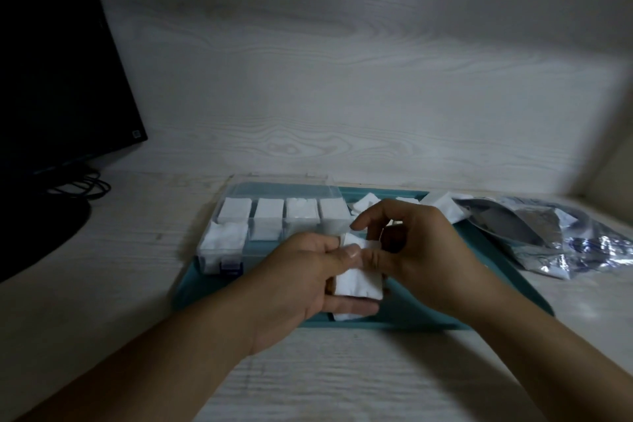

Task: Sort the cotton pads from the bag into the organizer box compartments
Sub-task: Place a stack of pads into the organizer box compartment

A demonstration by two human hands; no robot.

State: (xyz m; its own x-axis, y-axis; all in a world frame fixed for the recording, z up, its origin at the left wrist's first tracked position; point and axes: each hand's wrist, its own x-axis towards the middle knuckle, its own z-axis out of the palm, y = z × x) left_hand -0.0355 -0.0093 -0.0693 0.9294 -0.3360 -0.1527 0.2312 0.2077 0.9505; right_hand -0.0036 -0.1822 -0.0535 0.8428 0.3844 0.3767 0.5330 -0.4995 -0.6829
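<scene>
The left hand point(305, 271) grips a stack of pads point(356, 284), thumb on top; the right hand point(411, 250) pinches the top pad's upper edge, both over the tray point(513, 267); behind them the box point(270, 219) holds pads in its compartments; loose pads point(366, 204) lie beside it; the bag point(548, 233) rests right on the counter point(102, 284).

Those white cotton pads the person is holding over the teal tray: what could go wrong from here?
1. The stack of cotton pads is held between the left hand and the right hand, and its top pad is curled. A loose grip could let pads slide onto the teal tray.
2. Most visible compartments of the organizer box look full, so a whole stack may not fit.
3. Loose pads by the bag could get missed.
</scene>
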